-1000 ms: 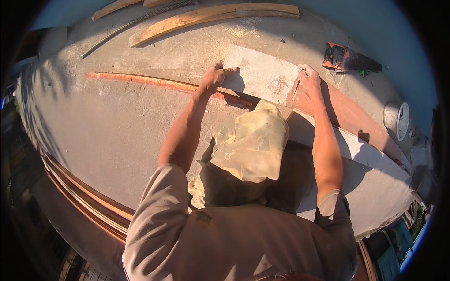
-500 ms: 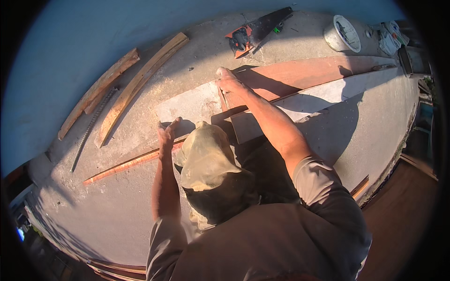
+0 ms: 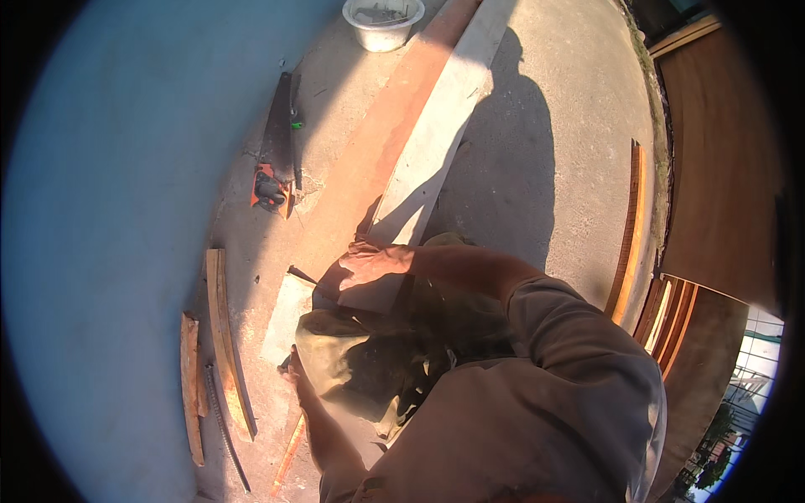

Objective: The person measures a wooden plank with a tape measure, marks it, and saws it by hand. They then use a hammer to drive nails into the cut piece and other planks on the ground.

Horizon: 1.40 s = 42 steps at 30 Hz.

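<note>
My right hand [image 3: 373,261] lies flat with its fingers spread, over the near end of a long reddish board [image 3: 360,159] and the pale board [image 3: 436,126] beside it. Below it, my left hand [image 3: 293,369] is at the near corner of a short pale panel [image 3: 289,318], thumb and fingers apart. Whether it touches the panel is hard to make out. Khaki cloth [image 3: 335,369] over my bent leg hides part of the boards between the hands.
A handsaw [image 3: 275,151] with an orange and black handle lies by the blue wall [image 3: 117,210]. Beyond stands a white bucket [image 3: 381,29]. Timber offcuts [image 3: 222,335] and a ribbed metal rod [image 3: 225,427] lie at left. Wooden strips [image 3: 629,235] line the right edge.
My view has turned to the right, so the boards now run upward. My right hand has moved from the panel's far edge onto the boards and opened flat. The left hand stays near the panel.
</note>
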Tool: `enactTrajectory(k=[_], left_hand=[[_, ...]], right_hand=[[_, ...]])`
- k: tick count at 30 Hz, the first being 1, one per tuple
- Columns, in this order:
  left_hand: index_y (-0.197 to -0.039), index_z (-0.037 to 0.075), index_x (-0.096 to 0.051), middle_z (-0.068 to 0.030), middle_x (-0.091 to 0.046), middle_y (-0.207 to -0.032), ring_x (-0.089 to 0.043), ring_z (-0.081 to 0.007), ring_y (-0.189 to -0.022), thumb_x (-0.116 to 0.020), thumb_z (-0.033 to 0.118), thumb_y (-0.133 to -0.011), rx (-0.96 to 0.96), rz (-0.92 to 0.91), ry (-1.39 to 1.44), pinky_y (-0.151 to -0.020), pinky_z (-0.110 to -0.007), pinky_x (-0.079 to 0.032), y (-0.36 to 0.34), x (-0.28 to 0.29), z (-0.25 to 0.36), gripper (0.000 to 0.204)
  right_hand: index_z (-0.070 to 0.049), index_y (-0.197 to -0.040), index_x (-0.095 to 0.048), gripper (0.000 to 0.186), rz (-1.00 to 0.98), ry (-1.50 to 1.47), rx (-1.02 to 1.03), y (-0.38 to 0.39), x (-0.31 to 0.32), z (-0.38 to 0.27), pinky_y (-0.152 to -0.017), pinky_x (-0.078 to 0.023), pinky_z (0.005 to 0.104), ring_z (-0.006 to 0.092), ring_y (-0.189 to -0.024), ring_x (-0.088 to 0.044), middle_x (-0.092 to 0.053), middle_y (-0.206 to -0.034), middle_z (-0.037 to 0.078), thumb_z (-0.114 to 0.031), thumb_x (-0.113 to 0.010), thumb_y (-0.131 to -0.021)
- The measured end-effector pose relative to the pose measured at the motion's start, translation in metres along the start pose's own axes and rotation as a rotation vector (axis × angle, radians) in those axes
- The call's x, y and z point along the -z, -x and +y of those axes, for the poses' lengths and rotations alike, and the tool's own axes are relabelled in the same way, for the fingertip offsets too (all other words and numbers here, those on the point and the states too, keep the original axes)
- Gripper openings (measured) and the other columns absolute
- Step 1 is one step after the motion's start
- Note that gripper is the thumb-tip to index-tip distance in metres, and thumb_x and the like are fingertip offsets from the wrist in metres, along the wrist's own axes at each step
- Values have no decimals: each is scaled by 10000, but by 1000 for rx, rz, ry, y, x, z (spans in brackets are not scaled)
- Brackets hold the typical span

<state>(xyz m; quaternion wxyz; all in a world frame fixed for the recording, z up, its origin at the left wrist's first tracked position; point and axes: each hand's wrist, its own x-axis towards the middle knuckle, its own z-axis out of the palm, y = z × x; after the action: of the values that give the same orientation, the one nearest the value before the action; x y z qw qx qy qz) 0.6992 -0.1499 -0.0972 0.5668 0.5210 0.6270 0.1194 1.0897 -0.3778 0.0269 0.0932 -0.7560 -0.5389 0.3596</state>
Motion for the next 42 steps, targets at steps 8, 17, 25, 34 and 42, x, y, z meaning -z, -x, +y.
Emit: enactTrajectory(k=[8, 17, 25, 34, 42], left_hand=[[-1315, -47, -451, -174, -667, -1143, -653, -231, -950, -772, 354, -838, 81, -7, 246, -858, -412, -501, -22, 10, -28, 701], [-1177, -90, -488, -187, -670, -1043, -668, -237, -829, -812, 321, -814, 128, 31, 248, -709, -369, -560, -21, 25, -31, 637], [-1170, -110, -491, -194, -636, -998, -641, -239, -808, -843, 269, -768, -79, 268, -81, -696, -361, -566, 41, 10, 10, 656], [-1374, -2, -392, -170, -483, -1362, -482, -312, -1277, -737, 462, -842, -386, -300, 300, -1093, -481, -318, 142, -59, 218, 786], [-1285, 74, -528, -165, -598, -1216, -586, -343, -1110, -658, 429, -898, -329, -1210, -201, -1010, -457, -414, 233, -164, 257, 541]], right_hand=[[-63, -1141, -633, 513, 871, 86, 80, 56, 63, 15, -932, -417, 435, 277, -1062, -523, -576, -1012, 124, -473, -692, -838], [-71, -991, -590, 499, 311, 392, 260, 102, 104, 92, -975, -374, 423, 256, -1090, -496, -524, -1009, 91, -482, -742, -753], [-31, -955, -567, 524, 336, 260, 450, 94, 173, 82, -899, -394, 447, 290, -977, -514, -540, -950, 123, -523, -698, -833], [-46, -918, -614, 641, 300, 113, 316, 124, 189, 56, -827, -451, 460, 292, -933, -613, -611, -863, 132, -678, -631, -812], [-55, -758, -551, 615, 631, 244, 356, 156, 156, 67, -690, -454, 425, 311, -738, -579, -539, -722, 109, -662, -617, -830]])
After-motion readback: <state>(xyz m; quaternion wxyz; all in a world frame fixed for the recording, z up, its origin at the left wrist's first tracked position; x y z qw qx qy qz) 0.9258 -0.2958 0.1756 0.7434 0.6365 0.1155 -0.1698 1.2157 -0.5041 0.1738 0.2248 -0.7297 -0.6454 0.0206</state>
